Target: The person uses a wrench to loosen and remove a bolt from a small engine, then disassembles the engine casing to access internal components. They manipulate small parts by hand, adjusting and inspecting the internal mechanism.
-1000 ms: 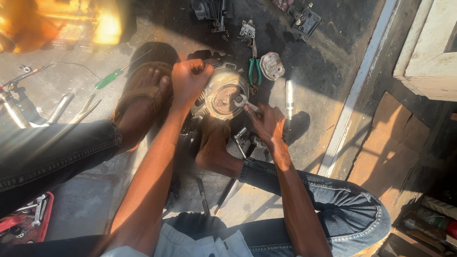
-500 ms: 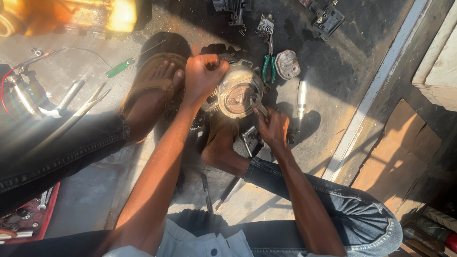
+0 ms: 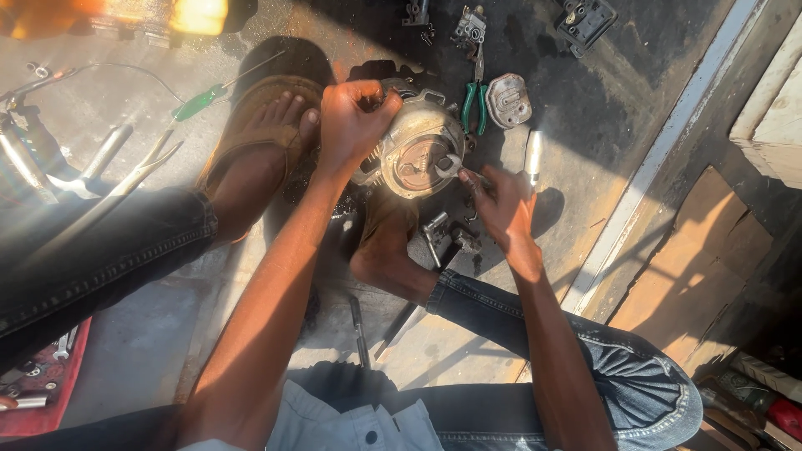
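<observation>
Housing: round metal engine part [image 3: 413,150], propped on the floor between my feet.
Left hand [image 3: 351,117]: my fingers closed over its upper left rim, steadying it.
Right hand [image 3: 501,200]: gripping a small spanner [image 3: 449,167], head set at the centre fitting.
Progress: centre fitting not yet off, as I judge; loosening under way.
Nearby: green-handled pliers [image 3: 474,104], green screwdriver [image 3: 200,102].

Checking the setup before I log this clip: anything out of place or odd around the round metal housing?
Mostly the clutter. The round metal housing isn't clamped; it sits on the floor against the feet, left hand gripping its rim, right hand working a wrench at its centre. Green-handled pliers, a screwdriver and small parts lie loose around it.
</observation>
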